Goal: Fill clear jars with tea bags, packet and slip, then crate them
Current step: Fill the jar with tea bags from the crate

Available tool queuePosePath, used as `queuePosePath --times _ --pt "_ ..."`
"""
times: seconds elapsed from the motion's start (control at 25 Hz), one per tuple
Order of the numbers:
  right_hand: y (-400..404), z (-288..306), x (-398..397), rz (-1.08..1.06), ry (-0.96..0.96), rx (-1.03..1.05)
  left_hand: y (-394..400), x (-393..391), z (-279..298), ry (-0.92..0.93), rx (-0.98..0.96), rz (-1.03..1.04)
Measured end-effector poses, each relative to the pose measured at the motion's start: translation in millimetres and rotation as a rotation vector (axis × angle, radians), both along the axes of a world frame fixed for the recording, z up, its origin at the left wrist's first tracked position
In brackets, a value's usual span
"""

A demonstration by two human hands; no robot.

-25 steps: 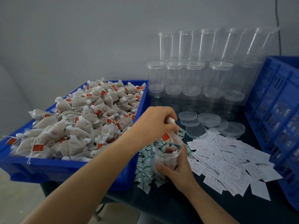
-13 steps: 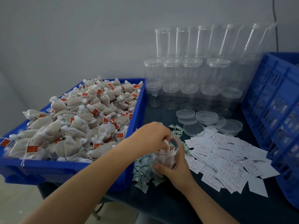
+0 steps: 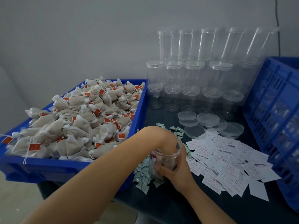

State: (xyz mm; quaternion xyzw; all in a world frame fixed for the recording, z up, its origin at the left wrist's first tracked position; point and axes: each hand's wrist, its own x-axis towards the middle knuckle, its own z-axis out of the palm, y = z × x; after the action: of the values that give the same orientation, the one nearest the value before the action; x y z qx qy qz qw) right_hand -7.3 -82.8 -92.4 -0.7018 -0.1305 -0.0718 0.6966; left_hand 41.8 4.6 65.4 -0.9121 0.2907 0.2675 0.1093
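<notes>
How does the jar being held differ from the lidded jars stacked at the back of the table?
The held jar is open-topped, with the left hand reaching into its mouth; the stacked jars have lids on. The held jar already contains tea bags; the stacked jars look mostly empty. The right hand grips the held jar near the table's front, while the stacked ones stand untouched in tiers. Both are clear plastic cylinders.

The left hand (image 3: 163, 139) has its fingers hidden inside the jar (image 3: 166, 159); slips' (image 3: 226, 160) print is unreadable.

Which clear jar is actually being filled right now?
The lidless jar gripped by the right hand, left hand pushed inside; the others stand stacked behind.
</notes>
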Motion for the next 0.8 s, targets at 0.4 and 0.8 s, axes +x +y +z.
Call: queuePosePath --times 0.4,0.8 --pt "-0.6 -5.3 -1.3 0.037 0.033 0.047 93.1 28.8 35.7 -0.408 -0.849 0.312" --pt "-1.7 -3.9 -2.5 0.032 0.042 0.034 171.3 60.4 -52.1 -0.486 -0.396 0.683"
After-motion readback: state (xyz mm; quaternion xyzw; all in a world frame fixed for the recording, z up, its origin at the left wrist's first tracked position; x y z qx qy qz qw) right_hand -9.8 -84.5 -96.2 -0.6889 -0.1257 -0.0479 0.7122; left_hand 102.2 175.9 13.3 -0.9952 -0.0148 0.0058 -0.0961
